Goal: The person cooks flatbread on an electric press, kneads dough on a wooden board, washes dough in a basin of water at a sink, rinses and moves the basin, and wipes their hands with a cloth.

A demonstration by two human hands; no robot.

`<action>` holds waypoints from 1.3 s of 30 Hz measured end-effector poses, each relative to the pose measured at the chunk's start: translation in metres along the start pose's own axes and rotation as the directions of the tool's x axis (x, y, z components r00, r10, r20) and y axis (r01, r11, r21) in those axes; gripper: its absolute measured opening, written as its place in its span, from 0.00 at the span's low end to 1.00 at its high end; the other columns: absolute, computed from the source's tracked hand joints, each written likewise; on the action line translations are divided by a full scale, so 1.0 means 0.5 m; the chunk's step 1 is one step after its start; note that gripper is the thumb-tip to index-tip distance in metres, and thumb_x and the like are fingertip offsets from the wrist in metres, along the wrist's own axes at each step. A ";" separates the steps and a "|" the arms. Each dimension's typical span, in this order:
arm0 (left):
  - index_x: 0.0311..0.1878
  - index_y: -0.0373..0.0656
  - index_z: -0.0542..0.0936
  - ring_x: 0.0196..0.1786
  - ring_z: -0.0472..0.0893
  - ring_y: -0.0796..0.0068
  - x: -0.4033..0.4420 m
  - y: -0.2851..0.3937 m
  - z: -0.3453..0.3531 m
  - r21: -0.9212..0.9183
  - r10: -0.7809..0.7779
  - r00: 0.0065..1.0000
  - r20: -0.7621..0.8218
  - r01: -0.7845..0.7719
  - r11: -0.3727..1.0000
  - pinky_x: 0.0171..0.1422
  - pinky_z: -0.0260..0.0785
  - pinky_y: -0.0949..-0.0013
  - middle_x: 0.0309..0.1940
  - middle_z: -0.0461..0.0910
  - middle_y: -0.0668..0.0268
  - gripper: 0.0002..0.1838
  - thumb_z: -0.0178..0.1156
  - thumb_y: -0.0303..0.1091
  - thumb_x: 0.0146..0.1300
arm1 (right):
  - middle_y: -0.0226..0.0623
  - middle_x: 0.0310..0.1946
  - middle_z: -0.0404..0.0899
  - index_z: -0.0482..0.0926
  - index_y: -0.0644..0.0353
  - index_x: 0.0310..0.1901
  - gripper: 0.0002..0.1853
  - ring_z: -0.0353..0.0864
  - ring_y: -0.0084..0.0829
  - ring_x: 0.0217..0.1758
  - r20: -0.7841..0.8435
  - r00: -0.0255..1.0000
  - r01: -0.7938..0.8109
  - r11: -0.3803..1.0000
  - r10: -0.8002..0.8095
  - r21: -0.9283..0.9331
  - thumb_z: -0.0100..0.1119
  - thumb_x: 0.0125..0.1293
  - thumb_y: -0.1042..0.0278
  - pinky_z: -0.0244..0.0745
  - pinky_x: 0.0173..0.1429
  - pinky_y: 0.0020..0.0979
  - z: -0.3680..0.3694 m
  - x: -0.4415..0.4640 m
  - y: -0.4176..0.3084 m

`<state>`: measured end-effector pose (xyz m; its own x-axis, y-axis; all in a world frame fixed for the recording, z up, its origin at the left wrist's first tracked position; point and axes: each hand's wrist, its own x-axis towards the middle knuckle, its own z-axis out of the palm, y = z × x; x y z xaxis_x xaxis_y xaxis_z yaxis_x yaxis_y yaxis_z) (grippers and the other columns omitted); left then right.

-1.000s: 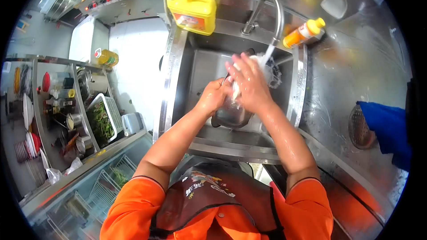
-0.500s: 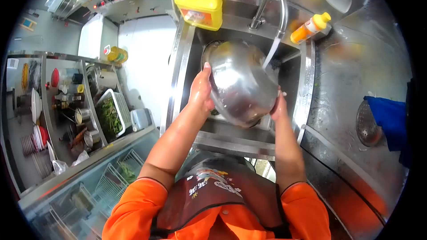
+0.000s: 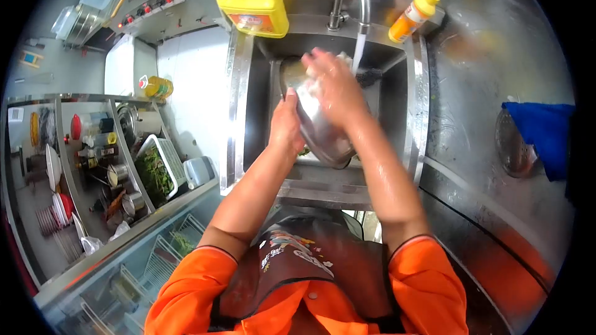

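Note:
A shiny steel bowl (image 3: 323,133) is tilted steeply over the sink (image 3: 388,99). My left hand (image 3: 287,122) grips its left side, thumb up along the rim and fingers behind. Across the bowl's upper part lies my right hand (image 3: 335,86), smeared by motion, the fingers bent over the metal. Whitish patches show at its edges; whether they are foam or a cloth I cannot make out. Water runs from the curved faucet (image 3: 364,6) just right of my right hand. Some green scraps show under the bowl.
A yellow pump jug (image 3: 257,9) and an orange bottle (image 3: 413,18) stand on the sink's back ledge. On the right counter lie a perforated steel strainer (image 3: 514,145) and a blue cloth (image 3: 540,136). Left, shelves hold dishes and a white basket (image 3: 169,161) of greens.
My right hand has left the bowl's right edge and moved up onto its upper part. The bowl has turned more on edge, with my left hand still gripping it. The view has shifted slightly.

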<state>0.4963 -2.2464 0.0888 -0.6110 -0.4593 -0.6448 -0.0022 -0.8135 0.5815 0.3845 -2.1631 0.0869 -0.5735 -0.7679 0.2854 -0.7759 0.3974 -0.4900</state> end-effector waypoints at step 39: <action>0.54 0.38 0.73 0.50 0.79 0.64 0.036 0.011 -0.010 -0.194 -0.077 0.981 -0.178 0.041 0.980 0.55 0.74 0.57 0.48 0.78 0.60 0.21 0.46 0.48 0.77 | 0.49 0.70 0.60 0.64 0.59 0.71 0.32 0.56 0.53 0.76 -0.077 0.997 -0.016 0.991 0.027 0.136 0.53 0.63 0.75 0.50 0.78 0.52 -0.005 -0.230 -0.112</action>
<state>0.4893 -2.2612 0.0779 -0.4587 -0.4517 -0.7653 0.1262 -0.8856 0.4470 0.4934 -2.0960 0.0835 -0.6125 -0.7163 0.3344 -0.7234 0.3374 -0.6023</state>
